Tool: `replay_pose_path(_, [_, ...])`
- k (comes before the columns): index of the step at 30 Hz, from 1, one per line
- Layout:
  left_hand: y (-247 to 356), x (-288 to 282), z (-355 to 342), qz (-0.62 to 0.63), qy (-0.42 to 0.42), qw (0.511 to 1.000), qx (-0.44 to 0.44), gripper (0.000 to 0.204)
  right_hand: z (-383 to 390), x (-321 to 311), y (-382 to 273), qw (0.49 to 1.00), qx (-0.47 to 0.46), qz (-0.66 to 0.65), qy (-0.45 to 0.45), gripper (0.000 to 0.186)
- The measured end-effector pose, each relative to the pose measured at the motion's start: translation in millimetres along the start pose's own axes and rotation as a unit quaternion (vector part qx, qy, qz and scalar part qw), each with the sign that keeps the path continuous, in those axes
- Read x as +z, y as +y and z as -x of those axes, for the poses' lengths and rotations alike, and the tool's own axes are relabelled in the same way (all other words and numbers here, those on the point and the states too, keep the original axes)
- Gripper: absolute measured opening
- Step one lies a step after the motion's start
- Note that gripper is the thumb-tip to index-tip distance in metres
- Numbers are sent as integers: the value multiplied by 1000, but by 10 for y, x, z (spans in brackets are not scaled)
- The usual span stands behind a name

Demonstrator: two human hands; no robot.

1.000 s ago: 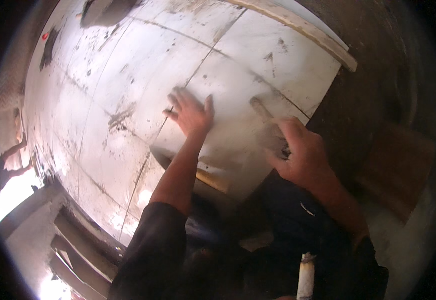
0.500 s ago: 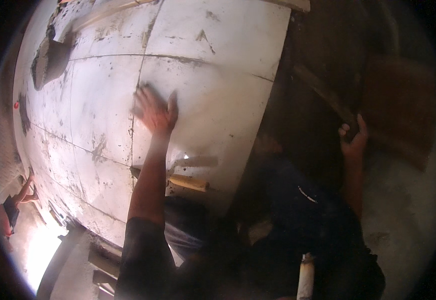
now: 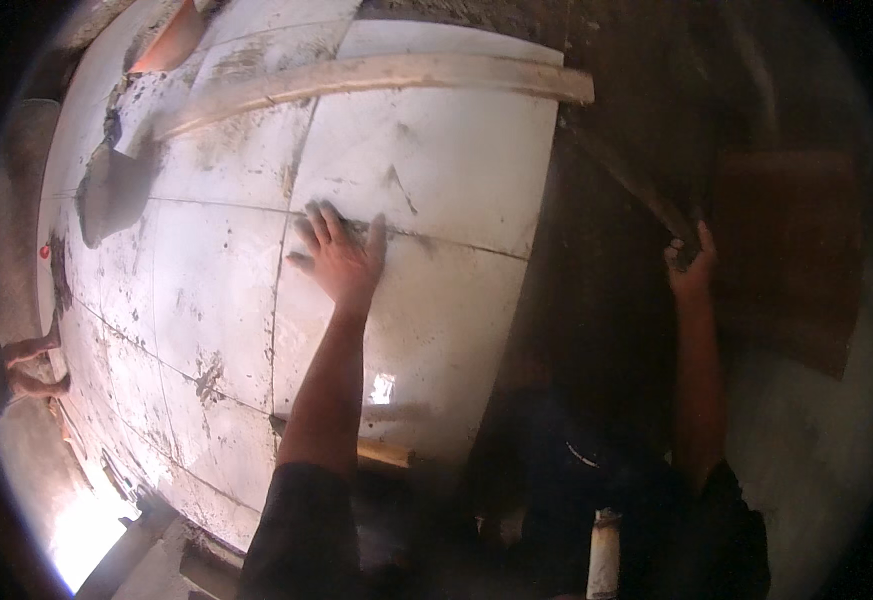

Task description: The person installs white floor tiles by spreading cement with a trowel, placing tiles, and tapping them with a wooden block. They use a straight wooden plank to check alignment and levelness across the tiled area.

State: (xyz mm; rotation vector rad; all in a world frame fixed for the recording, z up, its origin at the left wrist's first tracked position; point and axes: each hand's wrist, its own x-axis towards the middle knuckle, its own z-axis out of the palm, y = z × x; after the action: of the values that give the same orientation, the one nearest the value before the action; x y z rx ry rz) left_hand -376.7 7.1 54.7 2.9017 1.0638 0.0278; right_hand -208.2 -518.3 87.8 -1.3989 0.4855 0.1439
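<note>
My left hand (image 3: 344, 262) lies spread on large white tiles (image 3: 436, 320), its fingertips by the joint where several tiles meet. Nothing is held in it. Off to the right, in shadow, the fingers of my right hand (image 3: 691, 268) are closed around the near end of a long dark stick-like bar (image 3: 636, 180). This bar slants away to the far left, and its kind is hard to make out. Under my left forearm, partly hidden, a tool with a yellowish wooden handle (image 3: 386, 453) rests on the tiles.
A long wooden batten (image 3: 406, 72) lies across the far tiles. A dark bucket-like container (image 3: 114, 195) and an orange object (image 3: 171, 42) stand at the far left. Another person's bare limbs (image 3: 31, 370) show at the left edge. A reddish-brown board (image 3: 786, 250) is at right.
My left hand has slid farther out across the tiles to the joint. The view has tilted, bringing more of the batten into sight. My right hand keeps its hold on the bar.
</note>
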Motion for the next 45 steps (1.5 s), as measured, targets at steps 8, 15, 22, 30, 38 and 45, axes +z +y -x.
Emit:
replay_pose_path(8, [51, -121, -34, -3, -34, 999, -35, 99, -634, -648, -205, 785, -363, 481, -143, 65])
replay_pose_path(15, [50, -101, -35, 35, -14, 999, -28, 100, -377, -314, -219, 760, -400, 501, -102, 60])
replay_pose_path(22, [19, -150, 17, 39, -35, 997, -55, 114, 500, 387, -549, 942, -238, 229, -57, 41])
replay_pose_path(30, [-17, -4, 24, 22, -11, 999, -37, 107, 1695, 2313, -1289, 689, -381, 506, -352, 49])
replay_pose_path(38, [-55, 94, -16, 30, 16, 998, -46, 96, 1665, 3395, -920, 504, -563, 476, -450, 47])
replay_pose_path(45, [-55, 117, 9, 12, 25, 999, -35, 99, 1532, 3193, -912, 535, -563, 473, -415, 48])
